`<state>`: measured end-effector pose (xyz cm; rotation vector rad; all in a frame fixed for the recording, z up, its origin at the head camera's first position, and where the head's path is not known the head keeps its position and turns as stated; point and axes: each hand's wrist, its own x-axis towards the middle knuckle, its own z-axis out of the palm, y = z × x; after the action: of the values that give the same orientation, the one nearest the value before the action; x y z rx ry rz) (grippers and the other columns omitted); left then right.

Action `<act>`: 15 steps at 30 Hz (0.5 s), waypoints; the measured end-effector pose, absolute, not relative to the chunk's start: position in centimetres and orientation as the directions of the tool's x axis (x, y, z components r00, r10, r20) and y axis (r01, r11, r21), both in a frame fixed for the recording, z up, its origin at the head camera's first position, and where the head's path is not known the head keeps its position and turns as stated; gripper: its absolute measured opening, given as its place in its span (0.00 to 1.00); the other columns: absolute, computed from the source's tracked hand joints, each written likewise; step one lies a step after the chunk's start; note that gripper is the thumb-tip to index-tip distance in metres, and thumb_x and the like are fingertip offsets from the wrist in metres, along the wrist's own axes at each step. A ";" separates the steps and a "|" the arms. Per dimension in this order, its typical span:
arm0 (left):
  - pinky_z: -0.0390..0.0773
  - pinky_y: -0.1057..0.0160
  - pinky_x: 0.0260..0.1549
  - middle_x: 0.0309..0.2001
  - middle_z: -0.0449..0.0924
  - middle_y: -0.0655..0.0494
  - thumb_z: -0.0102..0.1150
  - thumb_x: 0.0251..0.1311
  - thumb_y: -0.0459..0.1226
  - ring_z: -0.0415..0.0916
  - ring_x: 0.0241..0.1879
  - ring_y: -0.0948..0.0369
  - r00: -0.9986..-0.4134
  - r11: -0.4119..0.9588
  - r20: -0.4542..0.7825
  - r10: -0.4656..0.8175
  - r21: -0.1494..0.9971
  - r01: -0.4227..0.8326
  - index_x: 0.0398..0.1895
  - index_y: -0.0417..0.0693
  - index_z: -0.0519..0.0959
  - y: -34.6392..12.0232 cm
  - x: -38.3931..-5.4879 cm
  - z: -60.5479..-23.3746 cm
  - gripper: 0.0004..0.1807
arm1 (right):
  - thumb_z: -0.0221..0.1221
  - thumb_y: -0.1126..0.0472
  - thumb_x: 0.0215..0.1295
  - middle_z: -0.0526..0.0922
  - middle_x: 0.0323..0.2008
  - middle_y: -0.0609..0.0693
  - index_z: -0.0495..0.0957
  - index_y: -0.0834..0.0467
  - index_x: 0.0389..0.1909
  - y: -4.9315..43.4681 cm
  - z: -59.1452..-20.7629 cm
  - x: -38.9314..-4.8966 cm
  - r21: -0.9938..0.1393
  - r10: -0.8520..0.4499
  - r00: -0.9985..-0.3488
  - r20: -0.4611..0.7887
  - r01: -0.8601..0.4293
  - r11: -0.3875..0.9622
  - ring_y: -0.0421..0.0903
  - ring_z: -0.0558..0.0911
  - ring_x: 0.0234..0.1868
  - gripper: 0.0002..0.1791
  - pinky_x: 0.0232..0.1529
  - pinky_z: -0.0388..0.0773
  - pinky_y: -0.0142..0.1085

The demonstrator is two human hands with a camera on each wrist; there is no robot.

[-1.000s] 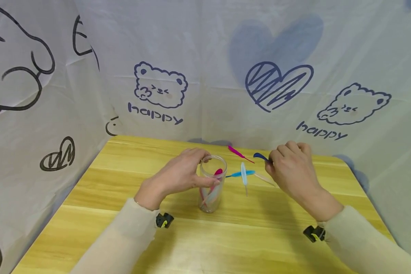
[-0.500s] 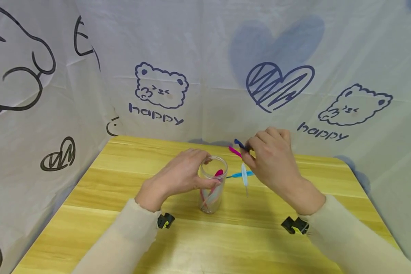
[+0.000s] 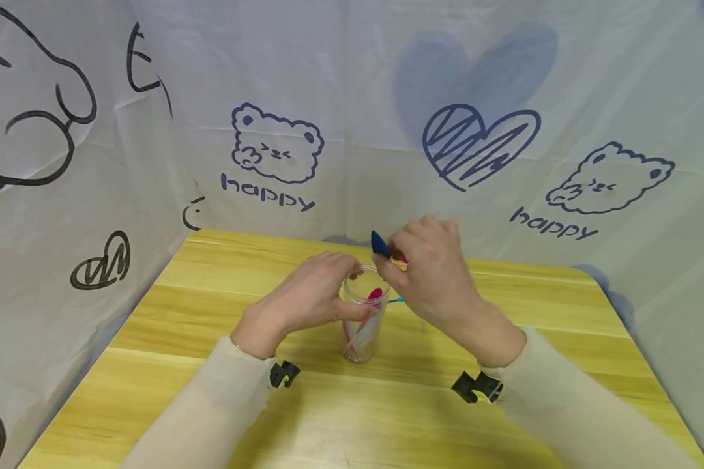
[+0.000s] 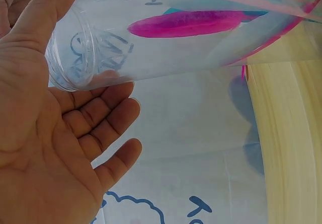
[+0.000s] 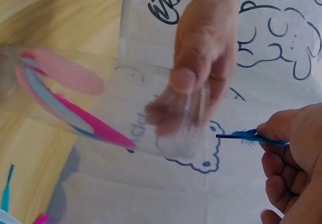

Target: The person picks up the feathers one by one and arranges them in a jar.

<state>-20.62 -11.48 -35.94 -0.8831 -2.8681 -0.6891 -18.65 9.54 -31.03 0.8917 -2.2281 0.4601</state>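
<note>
My left hand (image 3: 305, 293) holds a clear plastic jar (image 3: 366, 345) near its rim, thumb on one side and fingers on the other. The jar stands upright without a lid. Several feathers lean inside it: a magenta feather (image 4: 186, 23), a pale pink feather (image 5: 75, 75) and bluish ones. My right hand (image 3: 437, 277) is just right of the mouth, pinching a dark blue feather (image 3: 379, 243) between thumb and index finger. In the right wrist view, the bare quill of that feather (image 5: 246, 136) points toward the jar's opening.
Behind my right hand, a bright blue feather (image 3: 397, 299) and a magenta feather (image 3: 404, 258) lie on the wooden table (image 3: 340, 423), mostly hidden. A white cloth (image 3: 375, 189) with printed bears and hearts hangs along the back edge and both sides.
My right hand has moved left with the dark blue feather, from the table's right part to beside the jar's mouth. It now covers most loose feathers. Left hand and jar stay put.
</note>
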 end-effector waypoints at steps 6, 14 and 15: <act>0.79 0.55 0.56 0.50 0.83 0.60 0.74 0.58 0.61 0.78 0.51 0.58 -0.832 0.725 0.190 0.521 0.417 0.549 0.51 0.54 0.81 -11.6 -20.5 -35.9 0.28 | 0.76 0.60 0.60 0.83 0.27 0.50 0.82 0.59 0.26 8.7 -32.4 -18.4 -0.088 -0.487 -0.591 0.644 -0.689 0.720 0.53 0.76 0.35 0.12 0.41 0.66 0.50; 0.77 0.58 0.46 0.42 0.81 0.65 0.75 0.58 0.58 0.76 0.44 0.61 -0.807 0.690 0.229 0.544 0.426 0.585 0.46 0.61 0.79 -11.8 -20.5 -36.0 0.21 | 0.74 0.58 0.60 0.82 0.25 0.48 0.81 0.58 0.23 8.1 -33.4 -18.4 -0.095 -0.511 -0.646 0.567 -0.668 0.738 0.51 0.76 0.34 0.13 0.41 0.68 0.48; 0.77 0.59 0.46 0.42 0.81 0.65 0.75 0.58 0.58 0.76 0.43 0.61 -0.809 0.692 0.226 0.542 0.427 0.582 0.46 0.61 0.79 -11.8 -20.5 -36.0 0.21 | 0.74 0.58 0.60 0.82 0.24 0.48 0.81 0.58 0.23 8.1 -33.4 -18.3 -0.096 -0.513 -0.652 0.558 -0.664 0.741 0.51 0.76 0.34 0.13 0.41 0.68 0.48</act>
<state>-20.48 -11.84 -35.96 -0.9368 -2.8135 -0.7536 -18.34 8.07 -33.42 0.8900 -2.4330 0.4006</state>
